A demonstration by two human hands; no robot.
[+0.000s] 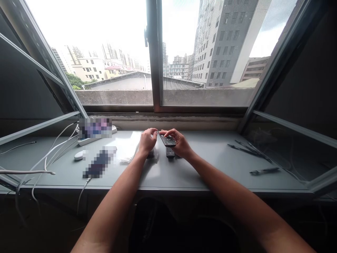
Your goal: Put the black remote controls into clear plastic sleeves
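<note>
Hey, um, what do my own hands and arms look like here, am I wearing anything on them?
Your left hand and right hand are ungloved, and no sleeves show on either forearm. I see no watch or bracelet. The fingers are too small to rule out rings.

- white power strip (112, 131), 9 o'clock, partly pixelated
- white cables (49, 151), 9 o'clock
- pixelated dark item (98, 164), cable attached, 8 o'clock
- thin dark items (247, 150), bunched, 3 o'clock
- pen (264, 171), 4 o'clock
- sliding window (156, 56), 12 o'clock
</note>
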